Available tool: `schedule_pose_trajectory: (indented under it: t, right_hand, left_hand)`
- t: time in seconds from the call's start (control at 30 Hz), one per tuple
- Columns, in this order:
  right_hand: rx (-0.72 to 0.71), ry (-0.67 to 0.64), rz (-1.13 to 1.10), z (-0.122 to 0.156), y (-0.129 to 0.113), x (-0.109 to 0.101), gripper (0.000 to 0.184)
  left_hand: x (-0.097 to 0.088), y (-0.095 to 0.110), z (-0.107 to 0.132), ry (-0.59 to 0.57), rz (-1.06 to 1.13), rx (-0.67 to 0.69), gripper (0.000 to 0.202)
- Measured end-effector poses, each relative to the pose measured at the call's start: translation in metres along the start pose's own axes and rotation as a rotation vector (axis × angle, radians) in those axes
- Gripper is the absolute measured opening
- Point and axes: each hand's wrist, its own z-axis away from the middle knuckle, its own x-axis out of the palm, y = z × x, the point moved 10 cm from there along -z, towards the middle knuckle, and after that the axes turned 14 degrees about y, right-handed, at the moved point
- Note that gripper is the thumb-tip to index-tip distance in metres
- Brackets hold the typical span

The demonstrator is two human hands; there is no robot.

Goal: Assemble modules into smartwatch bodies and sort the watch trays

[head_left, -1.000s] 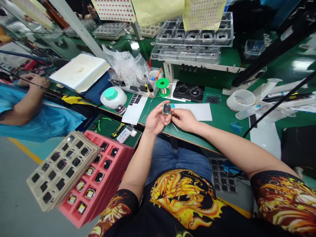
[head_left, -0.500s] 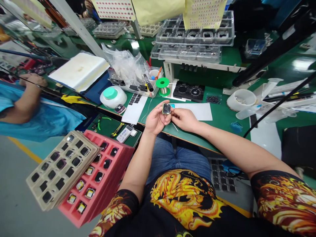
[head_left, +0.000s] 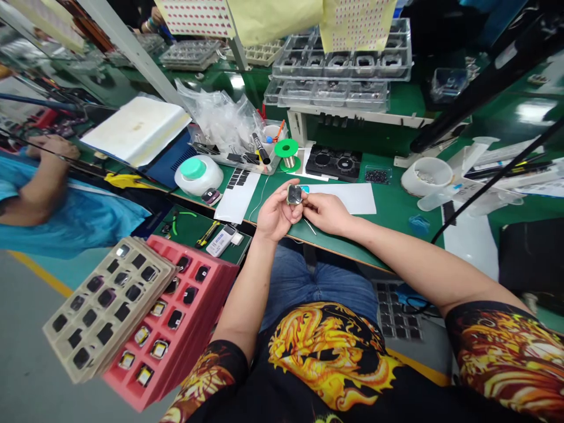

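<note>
My left hand (head_left: pixel 274 212) is closed around a small square smartwatch body (head_left: pixel 294 194), its dark glossy face turned up. My right hand (head_left: pixel 326 211) has its fingers pinched together at the right edge of the same piece. A small teal patch (head_left: pixel 305 189) shows just behind the fingers. Below my right hand a thin metal tool (head_left: pixel 310 227), perhaps tweezers, sticks out; whether the hand holds it or it lies on the table I cannot tell. Behind the hands lies a white sheet (head_left: pixel 359 198) on the green bench.
Left of me stand stacked beige (head_left: pixel 66 343) and red (head_left: pixel 127 390) trays of watch parts. A solder spool (head_left: pixel 287 154), a white bottle with a green lid (head_left: pixel 198 175) and a black fixture (head_left: pixel 333 163) stand behind. A co-worker's arm (head_left: pixel 39 182) is at far left.
The camera view has shifted slightly. Both hands stay together at the smartwatch body, which is tilted a little differently.
</note>
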Motion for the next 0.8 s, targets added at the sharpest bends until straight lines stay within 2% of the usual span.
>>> schedule_pose_trajectory:
  t: [0.8]
  right_hand:
    - [-0.016,0.011,0.025,-0.0005,-0.0017,-0.002,0.018]
  left_hand:
    - [0.0007,-0.0004,-0.0001,0.005,0.006,-0.013,0.042]
